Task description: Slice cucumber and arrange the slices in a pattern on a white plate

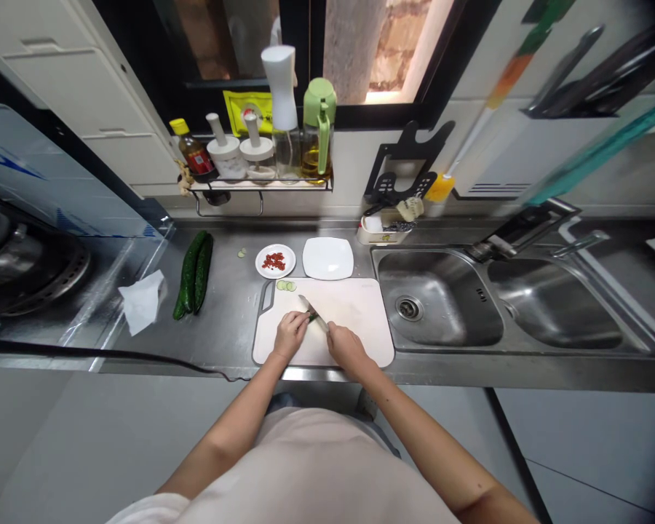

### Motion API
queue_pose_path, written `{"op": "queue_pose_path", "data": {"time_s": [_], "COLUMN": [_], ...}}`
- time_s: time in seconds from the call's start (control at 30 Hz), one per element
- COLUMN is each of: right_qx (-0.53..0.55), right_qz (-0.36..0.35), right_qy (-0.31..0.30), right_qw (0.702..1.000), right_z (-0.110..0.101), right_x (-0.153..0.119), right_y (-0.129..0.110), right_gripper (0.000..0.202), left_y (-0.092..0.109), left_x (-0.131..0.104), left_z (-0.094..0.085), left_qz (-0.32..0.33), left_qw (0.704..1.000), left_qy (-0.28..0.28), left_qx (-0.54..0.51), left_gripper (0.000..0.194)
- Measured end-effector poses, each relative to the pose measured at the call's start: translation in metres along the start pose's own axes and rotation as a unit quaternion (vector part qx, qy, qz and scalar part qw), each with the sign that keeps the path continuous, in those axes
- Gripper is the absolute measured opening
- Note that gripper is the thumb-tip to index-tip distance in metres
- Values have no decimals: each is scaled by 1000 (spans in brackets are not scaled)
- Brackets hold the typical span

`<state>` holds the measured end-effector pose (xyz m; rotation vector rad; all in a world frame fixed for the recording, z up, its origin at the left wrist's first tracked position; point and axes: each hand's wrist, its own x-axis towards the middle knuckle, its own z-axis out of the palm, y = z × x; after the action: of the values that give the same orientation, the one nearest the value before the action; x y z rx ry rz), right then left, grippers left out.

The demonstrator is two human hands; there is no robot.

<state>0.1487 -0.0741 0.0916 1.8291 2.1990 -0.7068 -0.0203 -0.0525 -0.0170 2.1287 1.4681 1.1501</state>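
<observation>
My right hand (348, 348) is closed round the handle of a knife (315, 311), whose blade points up and to the left over a white cutting board (368, 306). Close to the blade, my left hand (291, 334) has its fingers curled on a small dark green piece of cucumber (312, 316), mostly hidden by the fingers and blade. A few pale cucumber slices (286, 286) lie at the board's upper left corner. Behind the board stand a small plate (263, 271) with chopped red pieces and a white square dish (328, 257).
Two whole cucumbers (195, 276) and a crumpled white tissue (143, 300) lie on the steel counter at left. A double sink (442, 295) adjoins the board on the right. Above the counter hangs a rack (262, 185) of seasoning bottles. A black cable (142, 354) runs along the front edge.
</observation>
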Motion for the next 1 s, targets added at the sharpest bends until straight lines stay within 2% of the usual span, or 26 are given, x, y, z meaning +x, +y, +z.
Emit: {"op": "queue_pose_path", "data": {"time_s": [0.5, 1.0], "right_qx": [-12, -19], "right_qz": [-6, -5], "right_qy": [-17, -45], "right_qw": [1000, 999], "right_z": [7, 2], "right_x": [4, -8], "right_y": [-1, 3], "right_gripper": [27, 26], "left_y": [-2, -1], "left_x": [0, 0], "left_z": [1, 0], "left_qz": [1, -3], "left_qw": [1000, 1000], "left_qy": [-5, -11], "left_qx": [-3, 5], "left_gripper": [23, 21]}}
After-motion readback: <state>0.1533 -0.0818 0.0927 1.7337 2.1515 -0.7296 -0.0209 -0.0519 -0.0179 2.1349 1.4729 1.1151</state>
